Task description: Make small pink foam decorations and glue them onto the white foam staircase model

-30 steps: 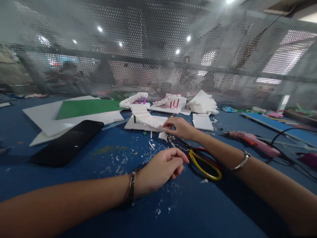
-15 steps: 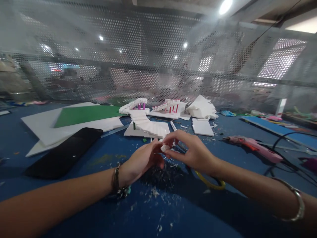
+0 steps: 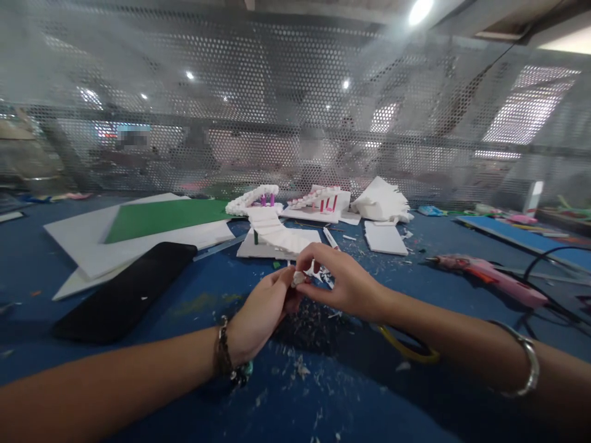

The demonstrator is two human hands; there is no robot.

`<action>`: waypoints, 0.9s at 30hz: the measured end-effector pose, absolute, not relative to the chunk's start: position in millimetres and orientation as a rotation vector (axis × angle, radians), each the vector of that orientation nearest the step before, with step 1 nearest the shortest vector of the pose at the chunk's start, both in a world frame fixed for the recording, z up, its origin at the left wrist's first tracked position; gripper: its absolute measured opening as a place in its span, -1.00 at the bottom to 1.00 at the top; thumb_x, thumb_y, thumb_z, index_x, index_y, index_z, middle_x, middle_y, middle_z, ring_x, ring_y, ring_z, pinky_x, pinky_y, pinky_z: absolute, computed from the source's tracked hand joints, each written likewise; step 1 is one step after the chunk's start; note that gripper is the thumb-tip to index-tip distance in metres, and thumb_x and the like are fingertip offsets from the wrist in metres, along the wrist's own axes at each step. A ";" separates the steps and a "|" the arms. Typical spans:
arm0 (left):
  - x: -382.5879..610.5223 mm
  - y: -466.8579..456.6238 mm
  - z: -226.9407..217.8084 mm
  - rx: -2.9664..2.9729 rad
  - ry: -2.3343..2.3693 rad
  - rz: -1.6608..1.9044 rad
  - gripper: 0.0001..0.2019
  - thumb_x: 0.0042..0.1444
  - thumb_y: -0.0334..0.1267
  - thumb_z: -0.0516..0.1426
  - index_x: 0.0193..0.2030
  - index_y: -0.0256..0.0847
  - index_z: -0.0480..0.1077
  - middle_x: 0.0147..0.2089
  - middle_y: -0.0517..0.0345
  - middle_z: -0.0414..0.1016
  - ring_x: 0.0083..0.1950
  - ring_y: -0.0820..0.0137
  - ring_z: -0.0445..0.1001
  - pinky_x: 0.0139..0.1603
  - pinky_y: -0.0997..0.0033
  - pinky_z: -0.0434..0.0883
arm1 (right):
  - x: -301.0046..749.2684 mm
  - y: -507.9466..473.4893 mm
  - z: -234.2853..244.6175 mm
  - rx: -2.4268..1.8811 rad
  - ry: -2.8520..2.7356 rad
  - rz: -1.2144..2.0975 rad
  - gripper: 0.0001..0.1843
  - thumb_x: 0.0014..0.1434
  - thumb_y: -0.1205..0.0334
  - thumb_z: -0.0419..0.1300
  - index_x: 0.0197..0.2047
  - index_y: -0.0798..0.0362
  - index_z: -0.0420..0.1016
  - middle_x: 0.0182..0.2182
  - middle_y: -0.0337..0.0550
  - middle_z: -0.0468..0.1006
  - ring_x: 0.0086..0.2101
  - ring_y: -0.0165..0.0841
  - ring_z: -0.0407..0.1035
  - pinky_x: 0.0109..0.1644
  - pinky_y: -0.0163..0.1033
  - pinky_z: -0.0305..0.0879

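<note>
A small white piece [image 3: 298, 279], perhaps foam, is pinched between my two hands above the blue table. My left hand [image 3: 264, 307] has its thumb and fingers closed at the piece's left side. From the right, the thumb and forefinger of my right hand [image 3: 339, 280] grip the same piece. Just behind my hands stands a white model staircase [image 3: 272, 229] with a green post on a white base. White scraps [image 3: 302, 368] lie scattered on the table below. Part of a yellow ring-shaped tool or tape [image 3: 409, 349] shows beneath my right forearm.
Two more small staircases, one with purple posts [image 3: 252, 200] and one with red posts [image 3: 318, 202], stand behind. A black phone-like slab [image 3: 127, 289] and a green sheet [image 3: 168, 216] lie left. At right are a pink glue gun [image 3: 489, 278], its cable and a blue board [image 3: 526, 237].
Both hands have drawn closer together around the white piece, with my right hand shifted slightly left. The view has also moved a little.
</note>
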State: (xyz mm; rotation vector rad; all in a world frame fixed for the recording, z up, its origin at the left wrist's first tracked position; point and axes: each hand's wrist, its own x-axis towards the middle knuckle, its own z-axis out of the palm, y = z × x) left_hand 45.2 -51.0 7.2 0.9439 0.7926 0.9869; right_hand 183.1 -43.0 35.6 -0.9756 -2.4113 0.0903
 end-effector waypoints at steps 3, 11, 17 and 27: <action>43.5 -51.1 6.6 0.969 0.765 0.988 -0.76 0.08 -0.39 -0.06 -0.59 -0.29 0.18 -0.62 0.33 0.07 -0.63 0.63 -0.05 -0.57 0.54 -0.04 | 197.5 -18.7 50.3 -1.063 -2.491 0.067 -0.73 0.06 0.19 0.06 -0.17 0.14 0.20 -0.30 -0.14 0.39 -0.33 -0.48 0.29 -0.30 -0.39 0.25; 42.8 -48.3 6.5 1.006 0.710 0.912 -0.73 0.15 -0.34 -0.12 -0.57 -0.26 0.12 -0.66 0.36 -0.01 -0.66 0.63 -0.12 -0.58 0.52 -0.07 | 262.3 46.2 43.0 -1.496 -2.776 -0.194 -0.73 0.14 0.20 0.02 -0.09 0.10 0.29 -0.14 -0.11 0.36 -0.23 -0.37 0.32 -0.20 -0.13 0.28; 41.4 -48.2 6.4 0.994 0.694 0.884 -0.72 0.16 -0.33 -0.12 -0.59 -0.25 0.08 -0.67 0.38 -0.04 -0.66 0.62 -0.12 -0.59 0.53 -0.06 | 257.0 46.0 24.4 -1.588 -2.855 -0.353 -0.71 0.14 0.20 0.02 -0.07 0.11 0.27 -0.13 -0.10 0.35 -0.22 -0.35 0.31 -0.20 -0.12 0.29; 43.3 -47.1 4.2 0.949 0.635 0.854 -0.80 0.11 -0.36 -0.06 -0.53 -0.28 0.16 -0.58 0.30 0.13 -0.59 0.62 0.04 -0.53 0.57 0.06 | 258.2 -3.1 53.3 -1.332 -2.547 -0.427 -0.88 0.12 0.28 -0.01 -0.34 0.15 0.30 -0.38 -0.09 0.39 -0.36 -0.34 0.32 -0.33 -0.18 0.28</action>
